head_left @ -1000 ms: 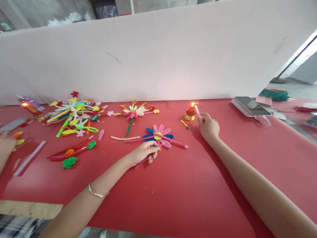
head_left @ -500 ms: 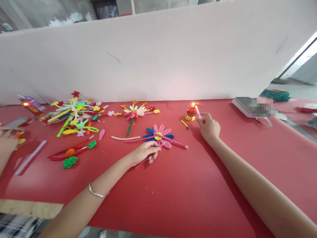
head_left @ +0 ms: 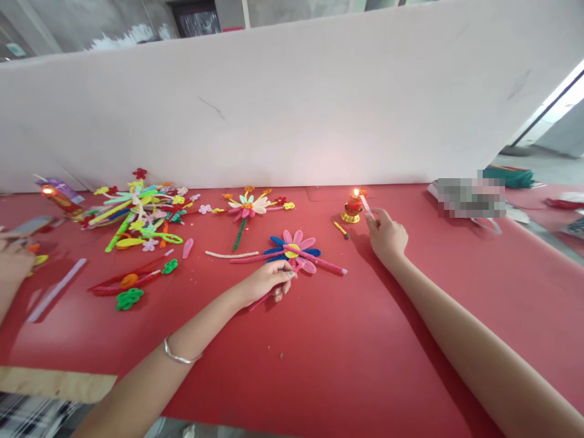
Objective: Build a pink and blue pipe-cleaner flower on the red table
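My left hand point(head_left: 269, 282) is closed on a dark pink fuzzy stem, just below a pink and blue flower point(head_left: 292, 250) with a yellow centre. Two more dark pink stems lie across that flower. A whitish translucent stick point(head_left: 367, 205) is pinched in my right hand point(head_left: 387, 236), its tip beside the flame of a red candle point(head_left: 354, 204) in a gold holder. On the table in front of the candle rests a short yellow stick point(head_left: 341, 230). A cream stem point(head_left: 231, 255) lies left of the flower.
A pile of colourful fuzzy flowers point(head_left: 137, 213) and a second lit candle point(head_left: 61, 201) stand at the left. Another flower point(head_left: 247, 205) lies behind my left hand. A co-worker's hand point(head_left: 16, 261) shows at the left edge. A white panel point(head_left: 283, 109) borders the red table point(head_left: 328, 365).
My right hand has shifted very slightly to the right with the stick. My left hand has stayed in place. The co-worker's hand at the left edge has moved a little.
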Motion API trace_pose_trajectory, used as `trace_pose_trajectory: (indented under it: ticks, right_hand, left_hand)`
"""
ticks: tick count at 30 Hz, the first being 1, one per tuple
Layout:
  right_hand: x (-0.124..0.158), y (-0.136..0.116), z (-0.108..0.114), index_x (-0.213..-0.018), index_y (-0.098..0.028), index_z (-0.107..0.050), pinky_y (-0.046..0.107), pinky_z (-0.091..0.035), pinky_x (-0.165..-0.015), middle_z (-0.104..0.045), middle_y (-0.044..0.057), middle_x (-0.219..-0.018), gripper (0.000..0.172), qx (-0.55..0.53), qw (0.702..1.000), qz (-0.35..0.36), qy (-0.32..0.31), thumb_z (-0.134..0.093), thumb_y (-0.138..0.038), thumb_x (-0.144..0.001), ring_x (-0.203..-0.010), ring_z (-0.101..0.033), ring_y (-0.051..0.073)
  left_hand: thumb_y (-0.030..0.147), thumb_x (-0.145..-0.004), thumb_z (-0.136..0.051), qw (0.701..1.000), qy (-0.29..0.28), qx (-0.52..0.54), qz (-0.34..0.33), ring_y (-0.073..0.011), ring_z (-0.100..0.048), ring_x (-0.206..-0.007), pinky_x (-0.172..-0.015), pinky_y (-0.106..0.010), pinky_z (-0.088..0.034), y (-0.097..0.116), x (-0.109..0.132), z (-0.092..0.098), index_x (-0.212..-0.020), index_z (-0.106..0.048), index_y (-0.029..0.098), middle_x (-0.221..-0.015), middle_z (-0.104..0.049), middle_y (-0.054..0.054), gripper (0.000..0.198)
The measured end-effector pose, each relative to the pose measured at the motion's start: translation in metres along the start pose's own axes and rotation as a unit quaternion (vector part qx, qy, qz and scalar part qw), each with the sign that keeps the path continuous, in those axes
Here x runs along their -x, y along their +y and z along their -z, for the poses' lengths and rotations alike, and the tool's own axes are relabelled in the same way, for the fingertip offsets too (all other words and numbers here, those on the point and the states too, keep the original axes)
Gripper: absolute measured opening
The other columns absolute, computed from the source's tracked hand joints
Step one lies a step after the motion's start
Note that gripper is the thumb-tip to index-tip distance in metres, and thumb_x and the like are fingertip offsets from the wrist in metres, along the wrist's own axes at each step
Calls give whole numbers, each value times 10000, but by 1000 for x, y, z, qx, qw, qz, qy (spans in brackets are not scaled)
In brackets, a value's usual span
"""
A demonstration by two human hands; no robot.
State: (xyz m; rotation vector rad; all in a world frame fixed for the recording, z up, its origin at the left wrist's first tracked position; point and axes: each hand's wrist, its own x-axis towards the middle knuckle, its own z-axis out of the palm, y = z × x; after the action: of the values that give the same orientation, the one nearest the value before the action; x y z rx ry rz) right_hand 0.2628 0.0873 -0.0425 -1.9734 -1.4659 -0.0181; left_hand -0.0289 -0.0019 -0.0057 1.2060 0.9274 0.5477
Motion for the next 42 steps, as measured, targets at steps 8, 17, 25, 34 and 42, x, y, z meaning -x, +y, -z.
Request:
trace_pose_trajectory:
  ticks: [8, 17, 25, 34, 42]
  right_hand:
    - [1, 0, -1, -1075, -219, -567, 248, -263, -552, -614, 33, -653, 385, -28, 999, 19, -3, -274, -403, -906, -570, -491, 166]
    - [47, -41, 14, -725, -203, -503, 228, -299, -503, -441, -26, -530, 330, -231, 961, 123, -82, -274, -373, -892, -488, -405, 118]
    - [87, -66, 10, -935, -194, -606, 218, -356, -565, -598, 11, -672, 398, -242, 894, 286, -246, -283, -426, -923, -565, -503, 115]
    - [89, -65, 5, -905, -193, -630, 227, -360, -591, -626, 45, -695, 386, -185, 906, 329, -194, -294, -384, -924, -606, -535, 138]
    - [89, -65, 5, -848, -198, -634, 217, -342, -572, -609, 25, -651, 366, -187, 915, 302, -191, -323, -378, -914, -575, -511, 124]
  left_hand:
    - [328, -780, -528, 1000, -4, -6, -1, -53, -367, -370, -399, -191, -340, -3, -1, 3, -793, -410, 179, -492, -535, 46, 190]
    - [402, -773, -542, 997, 66, 5, -48, -58, -346, -332, -355, -180, -343, -8, -5, 4, -802, -390, 188, -500, -600, 16, 264]
    - [450, -786, -532, 994, 87, -30, -57, -79, -426, -340, -394, -203, -392, -9, -7, 5, -845, -401, 181, -558, -656, -28, 305]
    - [460, -850, -447, 991, 87, -74, -74, -77, -399, -308, -365, -187, -346, -15, -8, 6, -994, -504, 131, -486, -615, -4, 363]
    - [413, -877, -416, 988, 84, -106, -75, -73, -393, -289, -343, -171, -310, -12, -6, 5, -1063, -552, 104, -418, -551, 30, 385]
